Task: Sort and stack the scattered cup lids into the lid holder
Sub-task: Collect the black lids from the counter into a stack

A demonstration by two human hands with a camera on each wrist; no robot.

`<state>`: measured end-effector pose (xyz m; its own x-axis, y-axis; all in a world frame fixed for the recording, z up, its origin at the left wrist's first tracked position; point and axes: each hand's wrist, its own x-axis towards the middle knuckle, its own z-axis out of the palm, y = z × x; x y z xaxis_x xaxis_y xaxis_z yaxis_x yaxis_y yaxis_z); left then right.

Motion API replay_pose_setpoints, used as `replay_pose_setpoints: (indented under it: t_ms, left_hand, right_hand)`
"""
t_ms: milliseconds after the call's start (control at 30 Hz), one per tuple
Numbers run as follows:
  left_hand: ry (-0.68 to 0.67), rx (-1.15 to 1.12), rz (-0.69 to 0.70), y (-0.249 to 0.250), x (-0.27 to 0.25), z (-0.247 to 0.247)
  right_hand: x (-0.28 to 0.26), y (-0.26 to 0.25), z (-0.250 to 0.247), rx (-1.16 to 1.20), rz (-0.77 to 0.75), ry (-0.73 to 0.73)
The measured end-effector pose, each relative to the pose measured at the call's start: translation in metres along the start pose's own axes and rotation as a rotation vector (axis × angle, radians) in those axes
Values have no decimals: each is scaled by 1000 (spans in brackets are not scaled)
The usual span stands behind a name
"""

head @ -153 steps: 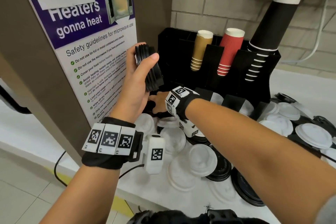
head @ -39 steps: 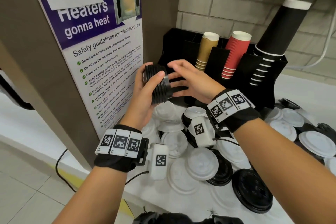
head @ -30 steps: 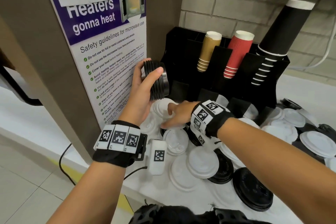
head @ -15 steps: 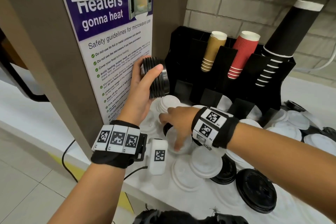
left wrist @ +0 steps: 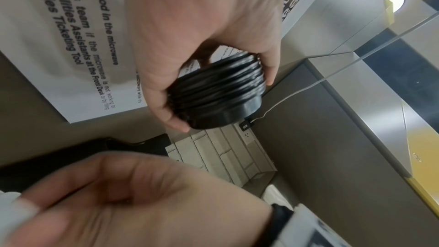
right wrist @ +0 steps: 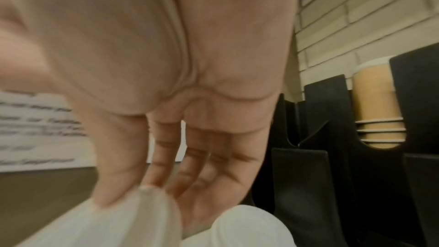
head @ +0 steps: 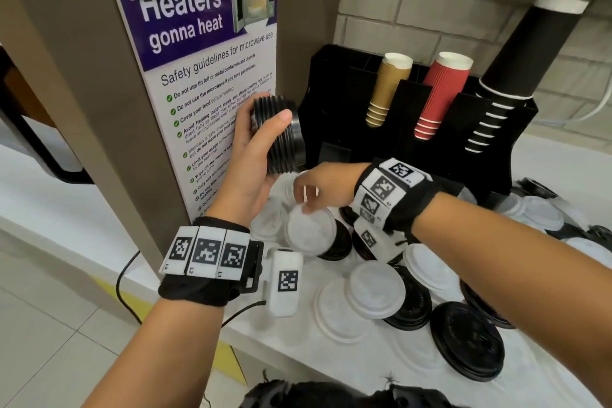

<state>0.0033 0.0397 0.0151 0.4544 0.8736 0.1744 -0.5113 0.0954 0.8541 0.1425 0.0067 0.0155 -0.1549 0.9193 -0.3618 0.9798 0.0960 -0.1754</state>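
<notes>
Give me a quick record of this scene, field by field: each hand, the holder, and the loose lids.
left hand: grips a stack of black lids, held on its side
right hand: pinches a white lid over the pile
lid holder: black, holds tan, red and black cup stacks
counter: scattered white and black lids

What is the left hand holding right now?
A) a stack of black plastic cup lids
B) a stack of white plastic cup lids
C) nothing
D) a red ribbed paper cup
A: the left hand grips a stack of black plastic cup lids held up on its side beside the black lid holder, and the left wrist view shows the fingers curled round that same stack.
</notes>
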Motion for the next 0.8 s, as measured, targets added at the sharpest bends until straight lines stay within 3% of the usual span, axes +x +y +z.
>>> replay_pose_setpoints:
  t_ms: [100, 167, 333, 400, 633, 733, 800]
  left_hand:
    - [-11, 2, 2, 1, 0, 0]
    - [-10, -4, 8, 1, -1, 0]
    - [-18, 6, -1, -2, -2, -1]
    - [-9, 20, -9, -4, -3, 0]
    - [9, 44, -31, -10, -3, 3]
    - [22, 46, -35, -15, -2, 4]
    - [20, 49, -50, -20, -3, 7]
  right_hand:
    - [5, 6, -8, 44, 104, 172]
    - [4, 7, -8, -19, 154, 201]
    - [0, 2, 15, -154, 274, -247]
    - [1, 0, 28, -166, 275, -282]
    - [-10, 15, 8, 88, 239, -209]
    - [-32, 36, -11, 312, 192, -44]
    - [-48, 45, -15, 584, 127, 101]
